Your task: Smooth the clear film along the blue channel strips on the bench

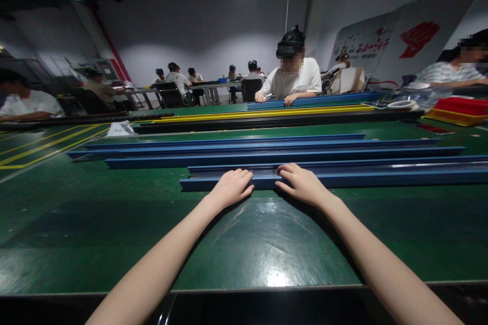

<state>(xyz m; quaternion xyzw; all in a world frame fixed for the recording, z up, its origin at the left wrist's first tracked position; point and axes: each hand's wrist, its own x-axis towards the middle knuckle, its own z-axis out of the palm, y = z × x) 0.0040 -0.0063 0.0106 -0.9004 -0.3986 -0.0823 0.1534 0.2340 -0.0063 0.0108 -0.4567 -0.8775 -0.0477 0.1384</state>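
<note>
On my feed I'm seeing the near tabletop [267, 244] gleaming, smooth and glossy — the nearest blue channel [362, 181] is looking smooth, the red bin [461, 105] at right like plastic.

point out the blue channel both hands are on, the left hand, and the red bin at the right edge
Blue channel [366, 181]: head view, on its near wall.
Left hand [232, 185]: head view, on the back of the hand.
Red bin [461, 106]: head view, on its near side.
</note>
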